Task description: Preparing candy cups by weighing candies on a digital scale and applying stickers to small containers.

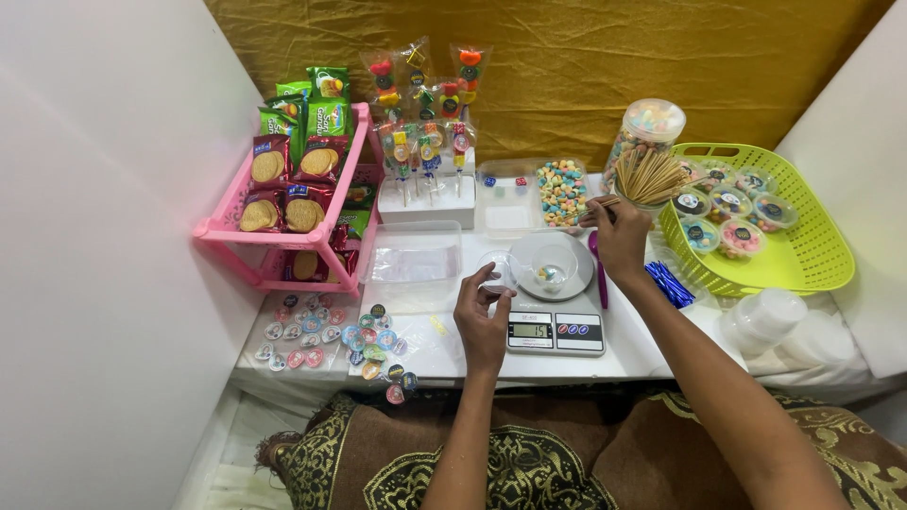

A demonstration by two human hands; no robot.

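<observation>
1. My left hand (482, 316) rests just in front of the kitchen scale (556, 331), fingers curled loosely around a small clear cup (498, 269) beside the scale's pan, thumb and fingertips pinching its rim so it stays upright and close to the weighing spot.
2. My right hand (619, 236) is stretched further back, fingers closed on a thin wooden stick (603, 202) near the tray of coloured candy (561, 192); the wrist is bent downward, the forearm crossing the worktop (652, 345) diagonally.
3. A clear bowl (553, 267) sits on the scale, holding a few coloured pieces, so its contents can be weighed where I can read the display.
4. The bundle of sticks (650, 175) stands beside the candy jar (644, 132), within easy reach of my right hand.
5. A purple spoon (597, 269) lies just right of the scale, and blue twist ties (669, 281) lie beyond it.
6. Filled, lidded cups sit in the green basket (812, 255) at my right, apart from the stock.
7. Round stickers (340, 340) are spread on my left, below the pink rack (283, 227) of biscuit packets.
</observation>
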